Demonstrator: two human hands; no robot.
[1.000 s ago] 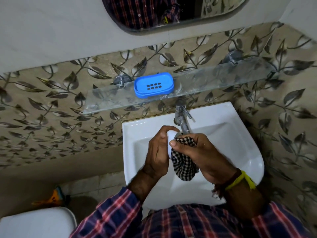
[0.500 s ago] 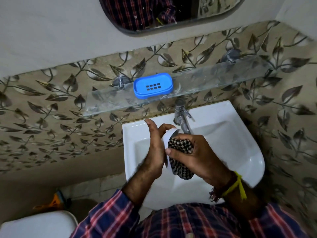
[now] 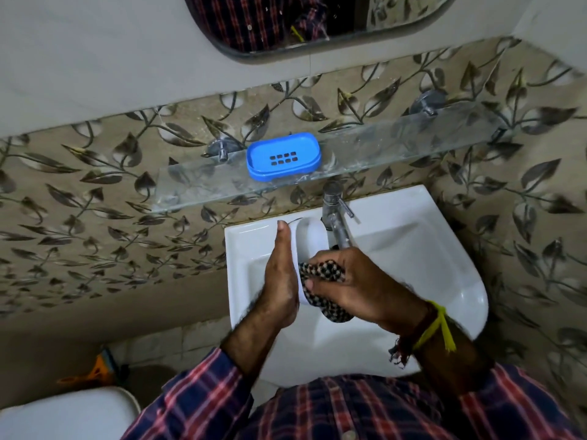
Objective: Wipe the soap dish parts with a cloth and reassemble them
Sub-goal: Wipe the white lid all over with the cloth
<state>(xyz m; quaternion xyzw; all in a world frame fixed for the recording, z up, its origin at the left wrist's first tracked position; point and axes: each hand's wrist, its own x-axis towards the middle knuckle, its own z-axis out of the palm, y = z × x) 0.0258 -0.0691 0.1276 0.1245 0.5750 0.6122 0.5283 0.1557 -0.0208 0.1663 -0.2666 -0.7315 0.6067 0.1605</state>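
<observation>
Over the sink, my left hand (image 3: pixel 281 281) stands edge-up with its thumb straight, its palm flat against a white soap dish part (image 3: pixel 309 233). The fingers behind the part are hidden. My right hand (image 3: pixel 359 287) grips a black-and-white checked cloth (image 3: pixel 322 271) and presses it on the lower half of the white part. The upper half of that part shows bare, close to the tap. A blue soap dish part (image 3: pixel 282 155) with drain slots lies on the glass shelf (image 3: pixel 397 147) above.
A chrome tap (image 3: pixel 336 214) juts over the white sink (image 3: pixel 428 249), right beside my hands. A mirror (image 3: pixel 317 20) hangs above the leaf-patterned tile wall. A white toilet lid (image 3: pixel 63 414) and an orange object (image 3: pixel 98 369) are at the lower left.
My left hand's fingers have uncurled from round the white part and now lie flat along it. The cloth in my right hand has slid down, baring the part's upper half.
</observation>
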